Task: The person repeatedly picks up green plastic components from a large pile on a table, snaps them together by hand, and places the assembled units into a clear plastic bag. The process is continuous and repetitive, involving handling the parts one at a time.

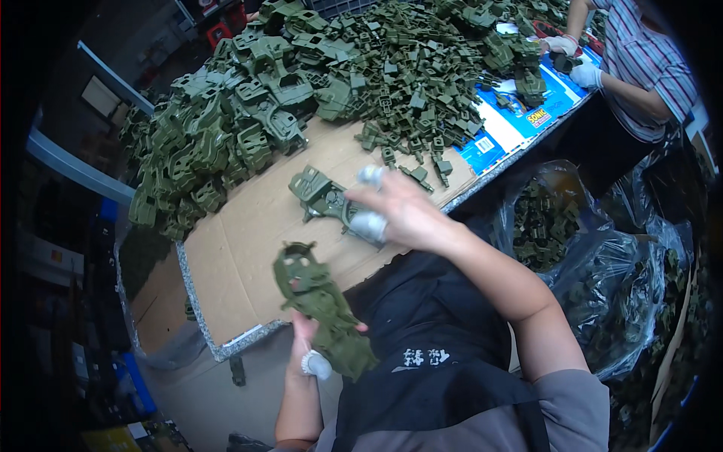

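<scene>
My left hand [305, 343] is closed around a long green moulded plastic part [324, 309], held up in front of the table's near edge. The part is tilted, with a rounded, open-framed end uppermost. My right hand [403, 207] is over a second green plastic part [324, 194] lying on the cardboard [241, 264]. Its fingers are spread, with white covers on some fingertips, and they hide the right end of that part. Whether they touch it I cannot tell.
Large green plastic shells [226, 120] lie heaped at the far left, beside a pile of small green pieces [414, 83]. At the far right a co-worker's gloved hands [584, 71] handle a dark piece. Clear plastic bags [610, 294] of green parts stand right of me.
</scene>
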Action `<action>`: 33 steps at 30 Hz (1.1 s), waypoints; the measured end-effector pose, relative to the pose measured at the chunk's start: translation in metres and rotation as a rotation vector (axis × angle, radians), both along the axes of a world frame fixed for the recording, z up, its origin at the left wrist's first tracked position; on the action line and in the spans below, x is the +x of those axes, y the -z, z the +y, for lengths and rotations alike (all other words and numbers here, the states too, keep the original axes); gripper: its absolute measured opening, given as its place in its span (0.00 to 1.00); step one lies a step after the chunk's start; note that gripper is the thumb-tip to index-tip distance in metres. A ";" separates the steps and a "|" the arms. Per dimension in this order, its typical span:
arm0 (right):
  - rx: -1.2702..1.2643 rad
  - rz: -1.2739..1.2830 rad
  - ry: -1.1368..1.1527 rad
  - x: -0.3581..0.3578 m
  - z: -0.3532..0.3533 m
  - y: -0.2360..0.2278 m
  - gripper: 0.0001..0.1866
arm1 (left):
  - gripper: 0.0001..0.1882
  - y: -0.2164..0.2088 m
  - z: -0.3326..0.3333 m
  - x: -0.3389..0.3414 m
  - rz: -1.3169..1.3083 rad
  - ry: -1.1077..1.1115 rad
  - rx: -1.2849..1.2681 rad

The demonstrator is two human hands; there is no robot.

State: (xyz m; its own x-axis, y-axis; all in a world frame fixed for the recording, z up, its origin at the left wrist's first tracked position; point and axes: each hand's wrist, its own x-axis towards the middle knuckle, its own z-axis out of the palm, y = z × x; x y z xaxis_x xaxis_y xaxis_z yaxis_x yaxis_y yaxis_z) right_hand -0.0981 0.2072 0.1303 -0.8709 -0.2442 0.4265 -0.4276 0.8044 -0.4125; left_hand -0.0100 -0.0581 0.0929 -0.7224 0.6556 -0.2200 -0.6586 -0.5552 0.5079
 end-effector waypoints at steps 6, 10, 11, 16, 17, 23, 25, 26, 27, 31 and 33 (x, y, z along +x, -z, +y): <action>0.433 0.284 0.261 -0.001 0.062 0.029 0.14 | 0.30 0.011 0.054 0.002 0.437 0.185 -0.242; 0.390 0.301 0.184 -0.005 0.083 0.026 0.13 | 0.41 0.034 0.083 -0.004 0.337 0.313 -0.290; 0.317 0.270 0.145 0.000 0.077 0.016 0.14 | 0.42 0.042 0.078 -0.002 0.323 0.300 -0.329; -0.258 -0.166 -0.089 0.112 0.062 0.012 0.12 | 0.38 0.069 0.070 0.003 0.126 0.356 -0.409; -0.188 -0.231 -0.112 0.134 0.056 0.025 0.14 | 0.34 0.074 0.072 0.001 0.164 0.396 -0.407; 0.035 -0.468 -0.080 0.158 0.029 0.069 0.18 | 0.35 0.084 0.069 0.001 0.126 0.506 -0.417; 0.099 -0.507 -0.078 0.152 0.030 0.064 0.19 | 0.36 0.083 0.074 0.000 0.137 0.508 -0.423; 0.057 -0.558 -0.109 0.149 0.031 0.065 0.19 | 0.36 0.082 0.075 0.000 0.142 0.509 -0.425; 0.032 -0.551 -0.135 0.146 0.035 0.065 0.19 | 0.36 0.084 0.075 -0.001 0.132 0.509 -0.413; -0.018 -0.535 -0.199 0.141 0.040 0.065 0.19 | 0.32 0.090 0.075 -0.002 0.144 0.515 -0.341; 0.022 -0.536 -0.172 0.144 0.038 0.068 0.19 | 0.29 0.092 0.076 -0.002 0.173 0.528 -0.321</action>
State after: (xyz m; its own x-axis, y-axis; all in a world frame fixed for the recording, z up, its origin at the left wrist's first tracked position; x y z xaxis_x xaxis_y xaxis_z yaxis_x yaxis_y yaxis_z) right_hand 0.0464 0.2448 0.0620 -0.9111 -0.4059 -0.0715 -0.2885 0.7521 -0.5925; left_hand -0.0118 0.0178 0.0012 -0.3626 0.8536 -0.3739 -0.6952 0.0194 0.7186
